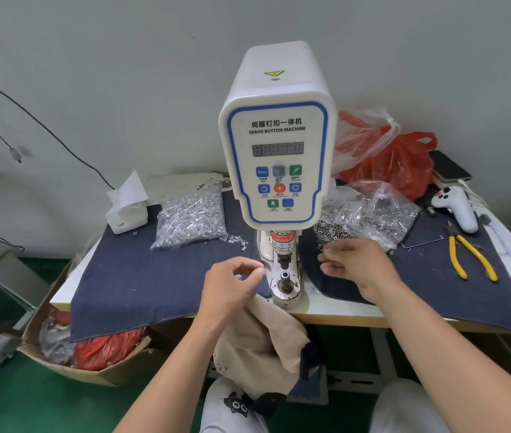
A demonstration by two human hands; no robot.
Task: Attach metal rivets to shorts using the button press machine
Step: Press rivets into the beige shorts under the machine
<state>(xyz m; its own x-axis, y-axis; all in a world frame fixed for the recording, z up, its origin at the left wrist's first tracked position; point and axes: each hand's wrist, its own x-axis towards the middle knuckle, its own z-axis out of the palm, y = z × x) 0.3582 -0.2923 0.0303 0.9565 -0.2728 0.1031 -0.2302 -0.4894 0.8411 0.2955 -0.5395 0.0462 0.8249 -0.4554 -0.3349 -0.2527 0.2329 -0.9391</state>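
Note:
The white servo button machine [279, 151] stands mid-table, its lower die [285, 276] bare under the punch. My left hand [232, 285] hovers just left of the die, thumb and curled fingers pinching a small silvery rivet piece [238, 277]. My right hand [357, 264] sits right of the machine, fingers curled at the edge of a loose pile of dark rivets [326, 235]; whether it holds one is hidden. The beige shorts [266, 335] hang off the table's front edge below the die, down onto my lap.
A bag of silver rivets [191, 217] lies left of the machine, and an opened bag of dark ones [376, 210] right. Denim cloth [154, 276] covers the table. Also here: tissue box [126, 207], yellow pliers [466, 254], white controller [457, 207], red bag [401, 167], floor carton [92, 351].

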